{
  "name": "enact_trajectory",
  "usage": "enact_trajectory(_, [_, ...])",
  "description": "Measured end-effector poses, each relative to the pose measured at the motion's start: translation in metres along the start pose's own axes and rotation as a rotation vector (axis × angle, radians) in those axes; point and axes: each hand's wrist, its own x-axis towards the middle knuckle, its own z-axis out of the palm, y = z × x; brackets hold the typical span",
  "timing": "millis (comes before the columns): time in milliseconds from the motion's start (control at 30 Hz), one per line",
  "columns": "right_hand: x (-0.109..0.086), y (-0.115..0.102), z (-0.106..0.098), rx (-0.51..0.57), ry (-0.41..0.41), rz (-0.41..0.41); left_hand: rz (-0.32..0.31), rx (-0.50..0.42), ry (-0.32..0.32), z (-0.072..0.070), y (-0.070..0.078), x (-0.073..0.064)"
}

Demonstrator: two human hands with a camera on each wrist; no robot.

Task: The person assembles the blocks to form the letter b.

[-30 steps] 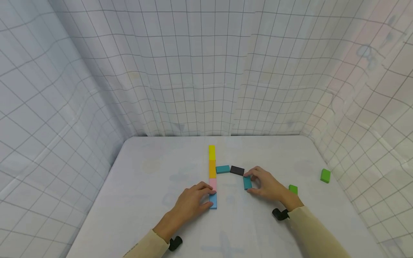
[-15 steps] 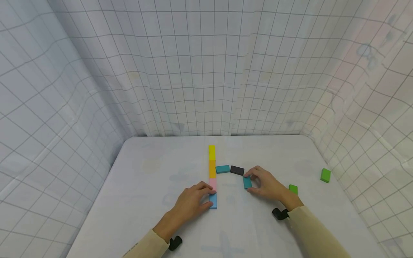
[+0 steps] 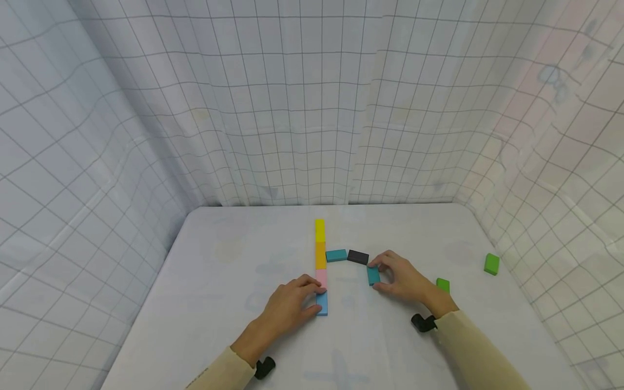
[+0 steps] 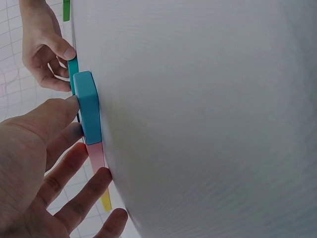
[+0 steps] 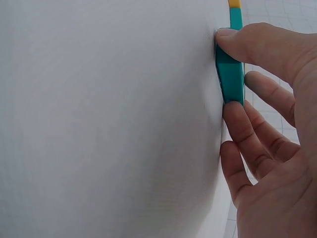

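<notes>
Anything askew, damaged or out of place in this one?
Slightly: the black block lies askew beside the teal block on its left, though the block column runs straight; possibly deliberate. A green block lies apart, near the right edge of the table. No damage or spill shows.

Soft, even light fills the head view, where the white gridded curtain [image 3: 292,97] looks stretched toward the edges. Both wrist views are dimmer, and a broad shadow (its edges hard to trace) lies on the tabletop [image 5: 89,99] beside the right hand [image 5: 287,183]. The left wrist view darkens at its right.
</notes>
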Motion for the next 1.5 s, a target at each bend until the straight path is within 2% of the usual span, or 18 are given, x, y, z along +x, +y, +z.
enact_trajectory(1100, [-0.01, 0.006, -0.002, -0.033, 0.012, -0.018, -0.004, 0.01, 0.005, 0.001, 0.001, -0.001])
enact_trajectory(1500, [-0.019, 0.009, -0.006, -0.086, 0.016, 0.025, -0.009, 0.008, -0.005, 0.0, 0.0, -0.001])
